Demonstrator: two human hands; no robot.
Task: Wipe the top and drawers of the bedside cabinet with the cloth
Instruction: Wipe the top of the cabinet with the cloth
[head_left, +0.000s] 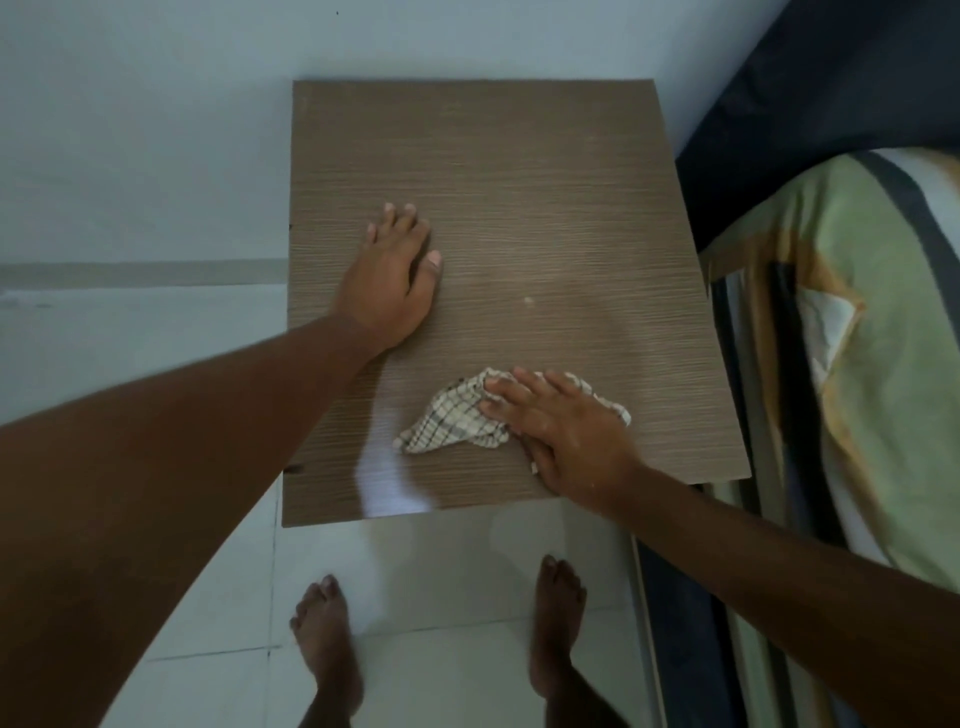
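The bedside cabinet's brown wood-grain top (519, 171) fills the middle of the head view; its drawers are hidden below the top. A checked white cloth (452, 421) lies bunched near the front edge. My right hand (561, 431) presses flat on the cloth's right part, fingers spread and pointing left. My left hand (392, 275) rests palm down on the bare top, left of centre, holding nothing. A pale shiny streak (384, 478) runs on the top to the cloth's left, toward the front edge.
A bed with a green and striped cover (857, 338) stands close against the cabinet's right side. A pale wall (156, 130) is behind and to the left. My bare feet (322, 634) stand on white floor tiles in front.
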